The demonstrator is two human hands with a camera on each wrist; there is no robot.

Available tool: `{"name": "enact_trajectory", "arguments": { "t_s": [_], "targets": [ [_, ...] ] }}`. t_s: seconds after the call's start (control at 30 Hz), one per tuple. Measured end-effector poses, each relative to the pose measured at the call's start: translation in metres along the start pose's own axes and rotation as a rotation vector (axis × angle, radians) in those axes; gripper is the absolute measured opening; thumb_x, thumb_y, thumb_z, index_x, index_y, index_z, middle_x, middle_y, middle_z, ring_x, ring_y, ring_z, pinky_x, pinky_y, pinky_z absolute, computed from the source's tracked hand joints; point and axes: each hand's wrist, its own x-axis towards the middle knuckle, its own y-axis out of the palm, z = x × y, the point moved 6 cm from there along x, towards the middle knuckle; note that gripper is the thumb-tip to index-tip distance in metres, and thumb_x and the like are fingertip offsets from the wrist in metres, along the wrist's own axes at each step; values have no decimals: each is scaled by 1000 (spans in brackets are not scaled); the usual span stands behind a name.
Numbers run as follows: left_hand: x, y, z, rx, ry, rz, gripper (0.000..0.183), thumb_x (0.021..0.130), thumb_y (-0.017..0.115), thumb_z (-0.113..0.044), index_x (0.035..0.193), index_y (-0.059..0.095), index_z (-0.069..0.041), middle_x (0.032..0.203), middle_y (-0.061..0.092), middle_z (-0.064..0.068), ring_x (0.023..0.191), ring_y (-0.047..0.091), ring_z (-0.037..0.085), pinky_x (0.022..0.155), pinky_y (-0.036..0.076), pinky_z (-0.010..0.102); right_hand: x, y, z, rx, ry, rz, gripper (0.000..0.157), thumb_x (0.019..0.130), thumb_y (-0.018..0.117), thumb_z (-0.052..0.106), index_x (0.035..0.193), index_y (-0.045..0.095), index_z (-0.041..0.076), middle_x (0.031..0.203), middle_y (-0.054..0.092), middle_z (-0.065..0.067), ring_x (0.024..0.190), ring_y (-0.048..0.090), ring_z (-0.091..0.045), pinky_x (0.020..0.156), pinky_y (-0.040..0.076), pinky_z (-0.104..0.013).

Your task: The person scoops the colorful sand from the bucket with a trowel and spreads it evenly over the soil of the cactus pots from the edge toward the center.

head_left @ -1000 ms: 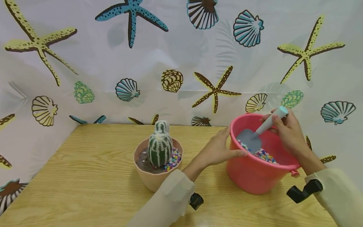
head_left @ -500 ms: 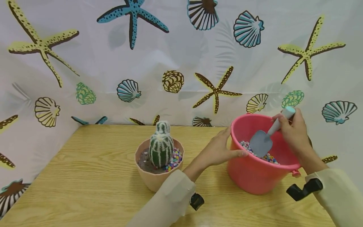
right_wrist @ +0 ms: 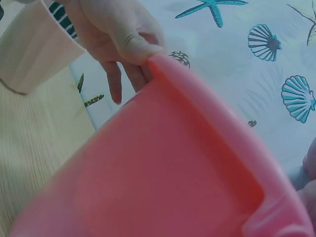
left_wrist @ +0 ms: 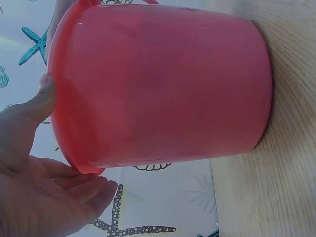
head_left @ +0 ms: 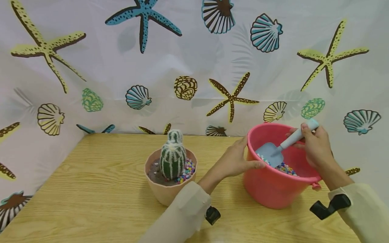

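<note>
A wooden table [head_left: 100, 189] bears a red bucket [head_left: 270, 192] toward four o'clock in the head view. At nine o'clock from the bucket, apart from it, stands a peach pot [head_left: 162, 192] with a cactus [head_left: 172, 163]. The hands are apart: the left hand [head_left: 232, 160] holds the bucket's nine o'clock rim; the right hand [head_left: 317, 145] grips a scoop [head_left: 269, 152], its blade pointing to eight o'clock inside the bucket, at some colourful beads [head_left: 287, 169].

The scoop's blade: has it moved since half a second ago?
Yes, the scoop's blade has moved left in the head view against the unmoved pink bucket, nearer its left side.
</note>
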Motion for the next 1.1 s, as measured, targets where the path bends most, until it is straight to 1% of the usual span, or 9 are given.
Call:
{"name": "enact_trajectory", "arguments": {
  "t_s": [0.33,0.43,0.53,0.7,0.73,0.83,0.97,1.03,1.1],
  "targets": [
    [0,1,1,-16,17,2,93,78,78,-37,152,25,-17,147,43,7,133,42,23,101,45,44,-1,-11,-13,299,163,-12,25,98,44,33,105,39,10,85,67,5,75,71,-8,65,57,-23],
    [-1,1,0,-10,10,3,95,78,78,-38,152,23,-17,149,41,7,135,40,24,102,45,44,-1,-14,-16,349,208,-40,26,99,43,33,107,38,10,84,68,4,74,71,-10,64,57,-25],
    [-2,1,0,-4,-2,5,95,79,77,-39,153,21,-17,151,38,6,137,38,24,103,44,45,-2,-16,-19,393,249,-69,29,99,41,33,115,37,9,85,67,4,74,71,-11,64,58,-26],
    [-3,1,0,-8,-9,8,95,79,76,-39,153,21,-18,152,37,5,138,37,25,103,44,46,-2,-22,-21,470,271,-124,33,99,41,32,122,35,9,90,63,0,76,70,-14,65,58,-28],
    [-3,1,0,-12,-11,7,94,80,76,-39,153,21,-18,152,37,5,138,37,25,103,43,46,-1,-23,-23,473,272,-139,34,99,41,33,123,35,9,95,61,-1,78,70,-14,69,57,-29],
    [-3,0,1,-16,-28,4,95,79,77,-39,153,20,-19,152,36,5,139,36,25,104,41,48,7,-32,-35,469,286,-193,49,98,44,35,139,30,12,111,55,-4,93,65,-15,82,53,-33],
    [-3,0,2,-13,-41,-1,96,79,76,-40,154,19,-20,153,35,4,140,35,26,105,41,49,24,-49,-60,501,294,-235,59,93,50,39,144,29,18,125,52,-5,110,59,-20,94,48,-39],
    [-3,0,2,-15,-37,0,95,80,76,-40,154,19,-20,153,35,4,140,35,26,105,41,49,30,-57,-69,531,263,-222,60,90,55,40,140,32,19,122,56,-5,107,64,-21,89,52,-38],
    [-3,0,1,-18,-28,2,95,80,76,-39,153,19,-19,153,35,4,140,35,25,105,41,49,23,-49,-59,548,284,-224,63,93,51,37,147,24,19,125,51,-6,104,65,-20,91,49,-39]
  ]
}}
